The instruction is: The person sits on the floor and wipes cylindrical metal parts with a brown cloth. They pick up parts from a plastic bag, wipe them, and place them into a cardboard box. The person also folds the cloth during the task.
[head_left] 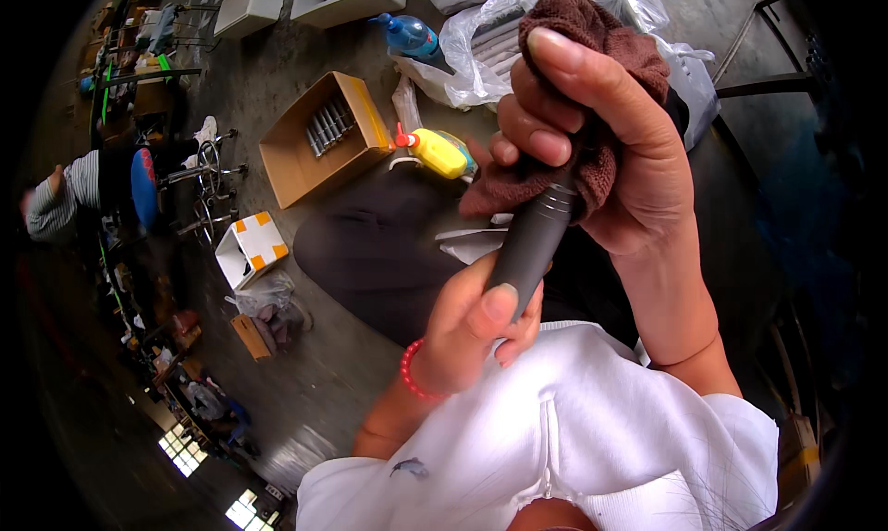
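A dark grey cylindrical tube (534,241) with fine ring lines near its upper end slants up in front of my chest. My left hand (476,318), a red beaded bracelet on its wrist, is closed around the tube's lower part, thumb lying along it. Higher up, my right hand (615,129) grips a brown cloth (606,33) that is bunched about the tube's upper end. The cloth hides that end, so its tip cannot be seen. Folds of cloth hang to the left below my right fingers.
An open cardboard box (287,166) holds a row of metal tubes. Beside it stand a yellow bottle (437,154) with a red nozzle and a blue bottle (412,39). Plastic-wrapped goods (490,45) lie ahead. A white box (252,251) is at left, near a person on a stool.
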Motion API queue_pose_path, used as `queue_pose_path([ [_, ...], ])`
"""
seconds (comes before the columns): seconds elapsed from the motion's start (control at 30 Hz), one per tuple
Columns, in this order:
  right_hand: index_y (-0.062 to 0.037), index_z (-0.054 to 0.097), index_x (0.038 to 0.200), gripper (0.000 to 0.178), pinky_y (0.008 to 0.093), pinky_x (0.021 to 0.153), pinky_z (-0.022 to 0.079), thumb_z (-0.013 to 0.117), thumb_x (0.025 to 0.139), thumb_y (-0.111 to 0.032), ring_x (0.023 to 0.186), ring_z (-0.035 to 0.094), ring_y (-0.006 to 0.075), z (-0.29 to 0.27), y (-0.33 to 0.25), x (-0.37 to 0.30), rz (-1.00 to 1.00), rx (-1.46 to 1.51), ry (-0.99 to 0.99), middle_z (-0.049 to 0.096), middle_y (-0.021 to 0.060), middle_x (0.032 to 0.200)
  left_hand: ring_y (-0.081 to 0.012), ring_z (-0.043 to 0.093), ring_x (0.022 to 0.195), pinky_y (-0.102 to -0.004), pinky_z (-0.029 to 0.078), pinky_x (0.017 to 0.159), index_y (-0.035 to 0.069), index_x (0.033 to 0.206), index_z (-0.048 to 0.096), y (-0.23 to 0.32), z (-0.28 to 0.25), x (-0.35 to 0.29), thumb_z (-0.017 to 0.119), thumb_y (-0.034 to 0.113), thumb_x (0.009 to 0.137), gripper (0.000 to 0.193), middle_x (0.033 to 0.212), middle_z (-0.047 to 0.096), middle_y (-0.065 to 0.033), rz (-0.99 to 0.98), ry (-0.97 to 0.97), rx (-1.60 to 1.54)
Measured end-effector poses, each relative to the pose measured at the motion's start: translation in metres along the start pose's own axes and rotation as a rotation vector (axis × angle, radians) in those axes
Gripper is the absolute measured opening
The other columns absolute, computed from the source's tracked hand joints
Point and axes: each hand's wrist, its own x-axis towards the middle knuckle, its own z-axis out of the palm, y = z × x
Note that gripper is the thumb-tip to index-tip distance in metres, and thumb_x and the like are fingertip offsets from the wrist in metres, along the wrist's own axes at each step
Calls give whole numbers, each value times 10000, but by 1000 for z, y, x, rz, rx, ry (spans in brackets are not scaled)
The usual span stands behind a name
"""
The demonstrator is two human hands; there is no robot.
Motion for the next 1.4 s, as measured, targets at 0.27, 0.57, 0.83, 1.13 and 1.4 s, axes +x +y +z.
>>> queue_pose_path([
  [0.27, -40, 537, 958, 412, 309, 669, 521, 522, 921, -450, 593, 588, 147, 2, 8, -26, -63, -498, 4, 555, 57, 648, -83, 421, 417, -221, 382, 379, -26, 917, 442, -4, 14, -8, 502, 420, 920, 450, 543, 367, 19, 73, 229, 414],
  [0.57, -3, 491, 1222, 693, 349, 820, 521, 511, 858, -592, 949, 634, 245, -25, -11, -31, -385, -820, -297, 619, 137, 1077, -82, 408, 409, -207, 355, 341, -37, 880, 450, 10, -15, -28, 501, 344, 919, 387, 549, 408, -6, -304, -219, -607],
  [0.83, -87, 676, 824, 240, 343, 656, 485, 654, 818, -326, 759, 629, 283, -25, 17, -47, -755, -1768, -280, 641, 112, 815, -259, 607, 543, -363, 452, 468, -1, 922, 500, 14, -2, -12, 656, 162, 818, 249, 604, 567, -95, -339, 108, 804],
  [1.13, -36, 626, 986, 444, 194, 534, 444, 513, 923, -461, 582, 537, 53, -66, 2, -19, 120, -586, 173, 597, 33, 689, -106, 382, 386, -239, 321, 362, 5, 882, 460, -1, -21, 10, 547, 86, 870, 119, 512, 434, -27, -285, 101, 292],
  [1.4, -59, 612, 931, 385, 305, 566, 478, 699, 638, -293, 686, 595, 257, -53, -3, -38, -918, -1424, -566, 600, 90, 943, -23, 254, 357, -193, 205, 332, 63, 881, 451, -13, 0, -2, 481, 71, 903, 39, 477, 337, 41, -669, -274, -801],
])
